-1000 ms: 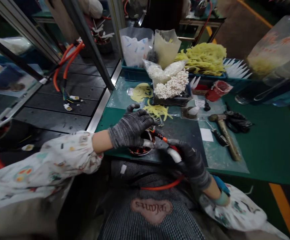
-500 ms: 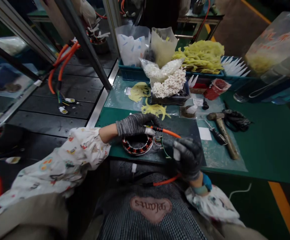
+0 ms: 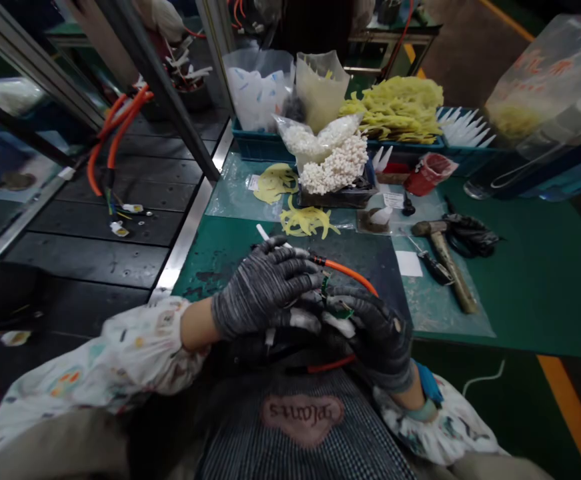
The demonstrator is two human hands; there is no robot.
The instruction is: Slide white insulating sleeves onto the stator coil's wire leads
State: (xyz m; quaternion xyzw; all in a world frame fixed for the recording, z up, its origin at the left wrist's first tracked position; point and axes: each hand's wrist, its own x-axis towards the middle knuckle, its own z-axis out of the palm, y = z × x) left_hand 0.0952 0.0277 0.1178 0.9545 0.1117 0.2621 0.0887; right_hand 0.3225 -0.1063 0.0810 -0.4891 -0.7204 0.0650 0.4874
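Note:
Both hands wear dark grey gloves and are close together at the table's front edge. My left hand [image 3: 265,290] lies over the spot where the wound ring part was seen, and its fingers, bent side by side, hide what is under them. My right hand [image 3: 375,327] has its thumb and fingers closed around thin wires beside a small green piece [image 3: 343,311]. An orange cable [image 3: 353,271] runs from beyond my left fingertips to behind my right hand. A white tube [image 3: 263,232] sticks out past my left hand.
Yellow strips [image 3: 306,219] and a box of white beads [image 3: 337,167] are behind the hands. A hammer [image 3: 447,267] and screwdriver [image 3: 433,267] lie right. A metal post [image 3: 170,93] rises left, beside dark rollers or slats.
My left hand has moved nearer and now covers the ring part. My right hand has come left and closed on the wires. The orange cable has shifted slightly.

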